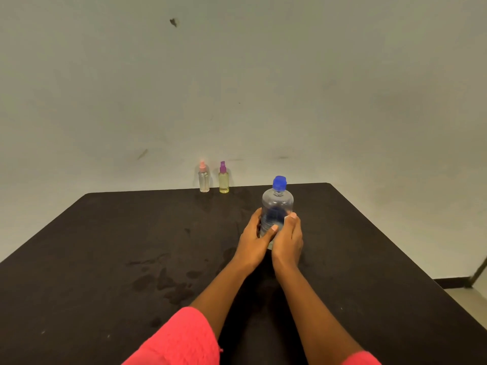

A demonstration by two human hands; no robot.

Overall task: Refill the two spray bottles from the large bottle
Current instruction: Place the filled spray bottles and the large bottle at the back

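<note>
Both hands grip the large bottle (277, 206) from either side, upright on the black table (105, 246), right of centre; left hand (254, 239) wraps its left side, thumb laid across the front, fingers curled round the far side and mostly hidden; right hand (288, 239) holds its right side, thumb tip against the label, other fingers curled behind, out of sight; bottle is clear plastic, blue cap (279, 182) still on, blue label partly covered by the hands; base hidden behind the hands, so cannot tell whether it touches the table; two small spray bottles stand upright side by side at the far table edge by the wall (237, 75), well apart from the large bottle; pink-topped spray bottle (204, 180) on the left with clear contents, purple-topped spray bottle (223, 181) just right of it with yellowish contents, both tops on; dark wet-looking patches (168, 283) on the table near the left forearm; pink sleeves (181, 341) at the bottom.
</note>
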